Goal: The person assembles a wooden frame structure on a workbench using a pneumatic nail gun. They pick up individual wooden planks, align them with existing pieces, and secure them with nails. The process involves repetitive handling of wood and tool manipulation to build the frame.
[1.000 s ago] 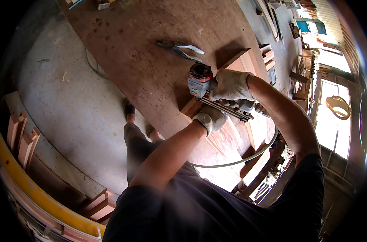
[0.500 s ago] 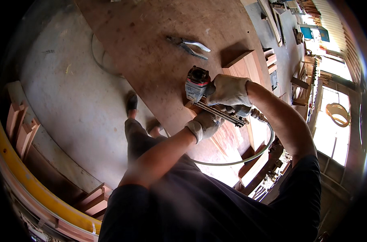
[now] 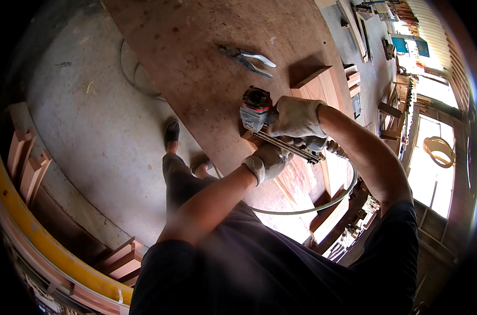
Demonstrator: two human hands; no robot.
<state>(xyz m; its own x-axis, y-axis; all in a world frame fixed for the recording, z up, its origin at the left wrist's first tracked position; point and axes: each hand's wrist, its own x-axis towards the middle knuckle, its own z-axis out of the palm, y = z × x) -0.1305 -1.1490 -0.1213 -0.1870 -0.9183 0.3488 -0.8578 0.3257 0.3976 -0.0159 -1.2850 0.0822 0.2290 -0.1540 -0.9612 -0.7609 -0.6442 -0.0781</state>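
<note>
A pneumatic nail gun [image 3: 254,114], grey and black with a red band, stands on the near part of a wooden frame. My gloved right hand [image 3: 297,116] is wrapped round its handle; the fingers at the trigger are hidden. Below the gun's long magazine, my gloved left hand [image 3: 270,160] is closed on a wooden board [image 3: 247,139] of that frame, its fingertips partly covered by the gun. The frame's far board [image 3: 325,86] rises from the brown worktable [image 3: 181,58]. Beyond the gun lie pliers [image 3: 247,61] with their handles apart.
An air hose [image 3: 301,212] curves from the gun's rear across my front. Wooden pieces [image 3: 125,260] and a yellow beam [image 3: 39,236] lie at lower left. More timber [image 3: 353,79] is at the right, beyond the table. My foot [image 3: 171,134] stands beside the table edge.
Almost nothing differs. Both hands and the nail gun keep their places on the frame; the view has shifted very slightly.
</note>
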